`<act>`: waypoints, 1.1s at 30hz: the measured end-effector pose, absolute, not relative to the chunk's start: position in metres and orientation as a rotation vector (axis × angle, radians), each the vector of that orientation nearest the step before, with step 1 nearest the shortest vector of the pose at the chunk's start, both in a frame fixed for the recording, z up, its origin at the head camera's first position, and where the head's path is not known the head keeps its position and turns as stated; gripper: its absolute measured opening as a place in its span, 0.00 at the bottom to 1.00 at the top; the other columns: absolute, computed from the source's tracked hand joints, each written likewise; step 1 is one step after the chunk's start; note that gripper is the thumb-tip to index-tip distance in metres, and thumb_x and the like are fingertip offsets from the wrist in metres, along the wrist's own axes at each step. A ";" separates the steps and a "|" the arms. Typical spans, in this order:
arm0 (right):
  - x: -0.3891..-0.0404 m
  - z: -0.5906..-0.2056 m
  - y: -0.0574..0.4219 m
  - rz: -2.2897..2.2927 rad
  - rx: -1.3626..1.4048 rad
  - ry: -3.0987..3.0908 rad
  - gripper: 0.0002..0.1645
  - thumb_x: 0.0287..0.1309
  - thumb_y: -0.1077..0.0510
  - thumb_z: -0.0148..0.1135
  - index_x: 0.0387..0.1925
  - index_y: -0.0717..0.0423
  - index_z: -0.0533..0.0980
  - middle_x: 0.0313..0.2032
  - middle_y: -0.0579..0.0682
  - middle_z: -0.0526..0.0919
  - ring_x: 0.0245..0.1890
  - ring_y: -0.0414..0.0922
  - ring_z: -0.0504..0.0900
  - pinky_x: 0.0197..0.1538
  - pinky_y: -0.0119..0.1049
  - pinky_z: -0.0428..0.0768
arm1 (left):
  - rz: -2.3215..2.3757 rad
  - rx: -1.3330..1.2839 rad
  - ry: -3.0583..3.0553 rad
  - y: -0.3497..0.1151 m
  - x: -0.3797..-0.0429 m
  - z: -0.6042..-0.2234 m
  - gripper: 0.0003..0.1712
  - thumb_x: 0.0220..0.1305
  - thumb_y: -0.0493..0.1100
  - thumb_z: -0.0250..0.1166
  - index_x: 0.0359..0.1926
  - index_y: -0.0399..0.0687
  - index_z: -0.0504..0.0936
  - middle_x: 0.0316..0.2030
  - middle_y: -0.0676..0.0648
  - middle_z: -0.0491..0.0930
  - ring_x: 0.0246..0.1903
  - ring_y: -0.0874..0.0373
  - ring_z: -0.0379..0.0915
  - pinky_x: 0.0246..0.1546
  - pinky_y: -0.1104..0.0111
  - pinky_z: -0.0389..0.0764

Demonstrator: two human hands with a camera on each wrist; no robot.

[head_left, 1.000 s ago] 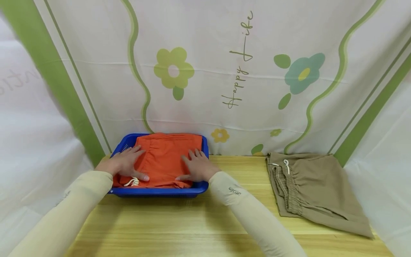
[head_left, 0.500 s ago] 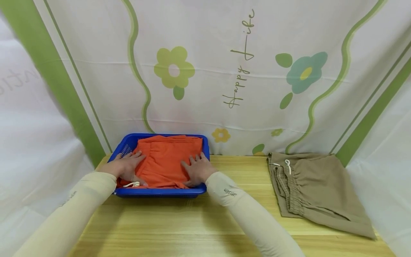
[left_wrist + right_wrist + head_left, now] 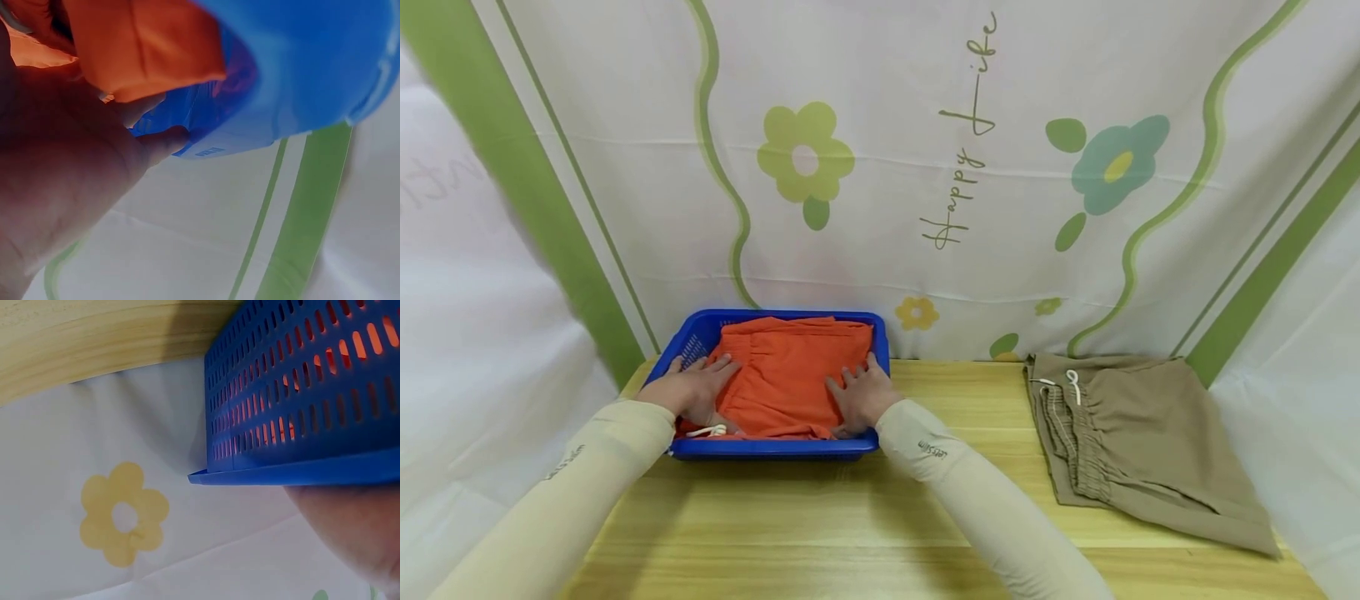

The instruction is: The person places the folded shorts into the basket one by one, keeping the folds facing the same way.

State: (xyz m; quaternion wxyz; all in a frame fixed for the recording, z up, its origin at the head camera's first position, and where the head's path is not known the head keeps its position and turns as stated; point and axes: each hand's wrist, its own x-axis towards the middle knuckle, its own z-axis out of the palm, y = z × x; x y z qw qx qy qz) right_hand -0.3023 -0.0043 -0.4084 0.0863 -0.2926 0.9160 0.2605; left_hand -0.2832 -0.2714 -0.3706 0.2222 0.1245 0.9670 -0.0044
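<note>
Right wrist only: garment (image 3: 358,345) behind slots (image 3: 305,370)

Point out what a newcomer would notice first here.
Probably the orange garment in the blue basket at the back left of the wooden table, with the left hand and right hand at its sides. Next, perhaps, the folded brown garment on the table's right, then the flower-printed cloth behind.

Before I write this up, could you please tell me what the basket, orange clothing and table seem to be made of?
Basket: probably plastic, smooth and slightly glossy, with moulded-looking slots.
Orange clothing: matt cloth, fibre unclear; it creases and gathers.
Table: wood or wood-look laminate; pale grain, soft sheen.
</note>
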 end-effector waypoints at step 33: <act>-0.294 -0.394 0.020 -0.405 -1.206 2.875 0.30 0.68 0.37 0.62 0.60 0.51 0.80 0.55 0.45 0.83 0.56 0.48 0.78 0.62 0.48 0.73 | 0.202 0.443 2.834 -0.279 -0.265 -0.352 0.61 0.59 0.72 0.67 0.74 0.29 0.60 0.70 0.23 0.59 0.70 0.23 0.50 0.64 0.28 0.52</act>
